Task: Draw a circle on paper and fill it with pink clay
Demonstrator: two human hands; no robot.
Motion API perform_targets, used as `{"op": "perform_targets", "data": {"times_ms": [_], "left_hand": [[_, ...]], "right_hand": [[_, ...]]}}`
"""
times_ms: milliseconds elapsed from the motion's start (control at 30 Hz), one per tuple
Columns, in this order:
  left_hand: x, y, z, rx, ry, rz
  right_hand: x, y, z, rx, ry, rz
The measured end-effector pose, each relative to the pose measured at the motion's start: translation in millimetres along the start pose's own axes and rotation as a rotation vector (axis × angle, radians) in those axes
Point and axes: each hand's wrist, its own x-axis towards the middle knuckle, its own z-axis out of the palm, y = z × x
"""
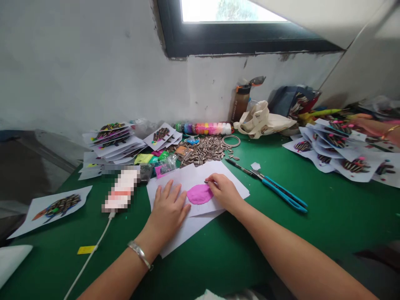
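Observation:
A flat oval of pink modelling clay [199,195] sits on white paper [181,229]. My left hand [168,206] lies on the paper at the clay's left side, fingers spread, holding nothing. At the clay's upper right edge, my right hand [221,189] pinches a small dark pointed piece, which looks like a sunflower seed [206,181]; the fingers cover most of it. Behind the paper spreads a pile of striped sunflower seeds [204,151]. Packets of coloured clay [162,157] lie beside that pile, to the left.
Right of the paper lie a blue cutter [283,193] and a black pen [237,166]. Stacks of seed pictures [115,141] stand left and right. A phone [121,189] with a white cable is at left. A bottle [240,102] and cloth bag [265,121] stand behind. Another person's hand [371,127] is far right.

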Motion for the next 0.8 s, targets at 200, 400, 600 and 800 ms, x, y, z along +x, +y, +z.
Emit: {"op": "perform_targets", "data": {"times_ms": [200, 400, 600, 800], "left_hand": [[5.9, 6.6, -6.2, -0.025, 0.038, 0.049], [1.6, 13.8, 5.8, -0.068, -0.093, 0.124], [-2.9, 15.1, 10.7, -0.075, -0.163, 0.099], [-3.5, 15.8, 12.1, -0.048, -0.156, 0.09]], "right_hand": [[-1.0, 1.4, 2.3, -0.026, 0.011, -0.025], [-0.5, 0.7, 1.2, -0.018, 0.006, -0.04], [0.0, 1.2, -2.0, -0.001, 0.003, -0.012], [1.6, 7.3, -9.9, -0.006, 0.017, -0.019]]}}
